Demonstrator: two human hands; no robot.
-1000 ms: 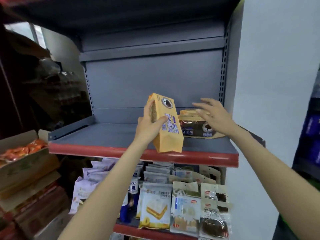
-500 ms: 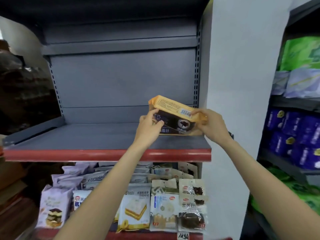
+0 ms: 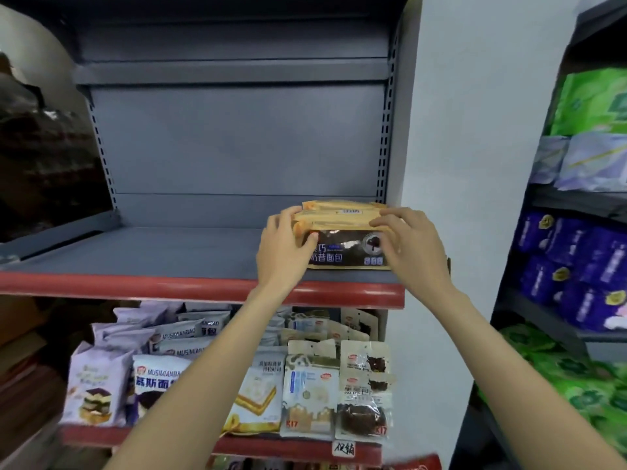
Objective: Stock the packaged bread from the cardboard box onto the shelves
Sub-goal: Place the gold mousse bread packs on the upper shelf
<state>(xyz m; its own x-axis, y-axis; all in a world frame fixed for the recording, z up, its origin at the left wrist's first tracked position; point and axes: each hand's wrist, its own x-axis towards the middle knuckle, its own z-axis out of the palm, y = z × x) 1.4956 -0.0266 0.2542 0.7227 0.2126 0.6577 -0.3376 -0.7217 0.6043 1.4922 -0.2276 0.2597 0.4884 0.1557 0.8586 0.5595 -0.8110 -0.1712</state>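
Bread packs, orange and brown, lie stacked at the right end of the grey shelf, against the upright. Left hand grips the stack's left end, thumb on its front. Right hand holds the right end, fingers curled over the top. Lower shelf carries assorted packaged cakes.

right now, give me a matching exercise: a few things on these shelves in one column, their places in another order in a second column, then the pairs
Things
1. bread packs
2. left hand
3. right hand
4. cake bag

Places
A. lower shelf, far left
B. right end of the packs
C. upper shelf, right corner
D. left end of the packs

Pairs: 1-C, 2-D, 3-B, 4-A
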